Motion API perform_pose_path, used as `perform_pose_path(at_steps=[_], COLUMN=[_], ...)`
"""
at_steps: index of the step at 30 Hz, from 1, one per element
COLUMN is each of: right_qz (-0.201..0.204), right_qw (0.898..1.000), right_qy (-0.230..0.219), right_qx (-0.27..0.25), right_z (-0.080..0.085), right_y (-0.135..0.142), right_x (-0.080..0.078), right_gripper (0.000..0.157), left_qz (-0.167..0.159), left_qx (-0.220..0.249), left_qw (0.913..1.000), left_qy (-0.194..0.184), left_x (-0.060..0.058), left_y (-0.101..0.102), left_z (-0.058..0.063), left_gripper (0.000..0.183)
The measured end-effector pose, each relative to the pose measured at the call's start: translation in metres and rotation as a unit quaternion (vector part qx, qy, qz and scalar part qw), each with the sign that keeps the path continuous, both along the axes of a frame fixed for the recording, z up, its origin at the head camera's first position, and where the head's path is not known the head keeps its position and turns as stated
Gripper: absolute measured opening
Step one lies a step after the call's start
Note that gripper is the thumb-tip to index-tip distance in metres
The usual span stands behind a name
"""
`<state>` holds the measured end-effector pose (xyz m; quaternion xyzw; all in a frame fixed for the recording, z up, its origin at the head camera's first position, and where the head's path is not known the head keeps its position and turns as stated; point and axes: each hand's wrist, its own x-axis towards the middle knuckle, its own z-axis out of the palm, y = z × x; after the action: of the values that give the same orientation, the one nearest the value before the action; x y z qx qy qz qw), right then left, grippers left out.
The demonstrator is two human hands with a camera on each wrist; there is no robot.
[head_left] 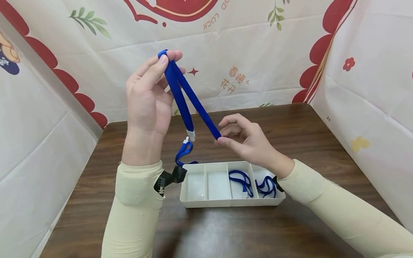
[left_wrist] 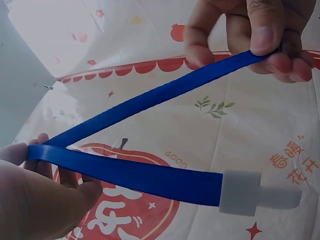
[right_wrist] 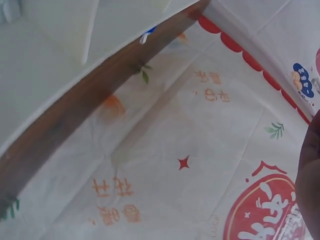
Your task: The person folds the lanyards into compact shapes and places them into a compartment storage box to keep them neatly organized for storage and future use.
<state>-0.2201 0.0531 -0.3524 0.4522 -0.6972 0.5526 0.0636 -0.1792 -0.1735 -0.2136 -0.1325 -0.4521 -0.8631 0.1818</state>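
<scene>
My left hand (head_left: 146,95) is raised and pinches a blue lanyard (head_left: 198,104) between thumb and fingers at its folded top. From there the strap runs down in two lengths. One length ends in a white plastic clip (left_wrist: 240,192), which hangs free. My right hand (head_left: 250,139) pinches the other length low down, above the tray, keeping it stretched. A second blue lanyard (head_left: 183,153) with a white clip lies on the table behind the tray. In the right wrist view only a dark part of a hand (right_wrist: 310,185) shows at the right edge.
A white divided tray (head_left: 226,203) stands on the brown wooden table (head_left: 106,186). Coiled blue lanyards (head_left: 242,181) lie in its two right compartments. Printed white cloth (head_left: 206,43) hangs at the back and sides. Black wrist cameras (head_left: 171,177) sit on the sleeves.
</scene>
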Motion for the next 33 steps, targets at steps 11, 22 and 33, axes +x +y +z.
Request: perform_pose_path(at_steps=[11,22,33], right_qz=[-0.052,-0.039,-0.016], right_qw=[0.980,0.987,0.999], right_qy=[0.187,0.152,-0.015], right_qx=[0.029,-0.030,-0.045], right_z=[-0.001,0.008,0.018], right_y=[-0.018,-0.055,-0.040], right_x=[-0.016,-0.003,0.023], right_gripper=[0.017,0.011,0.017], left_qz=[-0.016,-0.007,0.061], left_qx=[-0.007,0.010,-0.075], left_qw=[0.9998,0.9999,0.9948], left_qy=[0.002,0.001,0.030], left_x=[0.002,0.003,0.002], left_y=[0.010,0.011,-0.007], left_z=[0.005,0.013,0.014], left_gripper=[0.024,0.024,0.019])
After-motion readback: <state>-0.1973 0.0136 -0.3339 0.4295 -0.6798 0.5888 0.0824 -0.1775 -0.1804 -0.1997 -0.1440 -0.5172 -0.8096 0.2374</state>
